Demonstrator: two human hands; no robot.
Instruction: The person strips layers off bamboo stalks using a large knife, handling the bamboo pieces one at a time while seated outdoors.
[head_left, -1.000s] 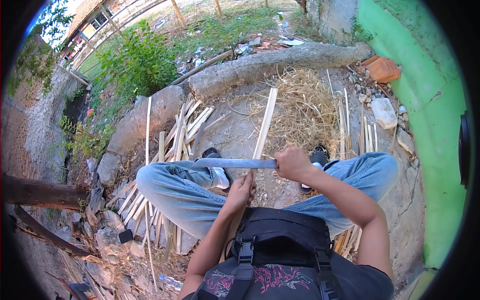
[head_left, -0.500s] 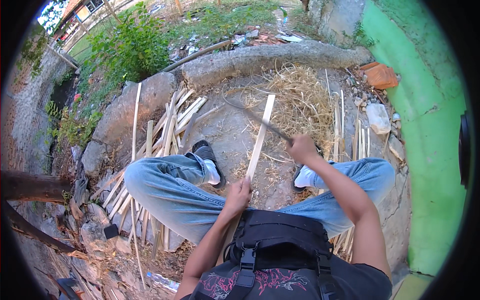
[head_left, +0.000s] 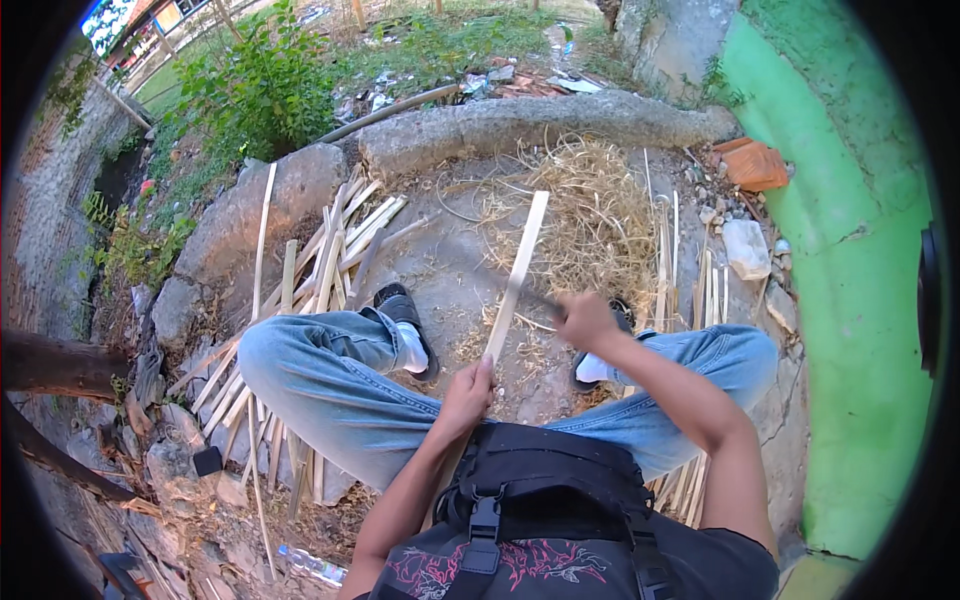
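Wooden strip gripped in left hand, blurred blade held in right hand

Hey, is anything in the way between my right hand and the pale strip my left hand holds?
Only the blurred blade in your right hand, reaching across toward the pale strip. Nothing else visible stands between them; I can't tell whether blade and strip touch.
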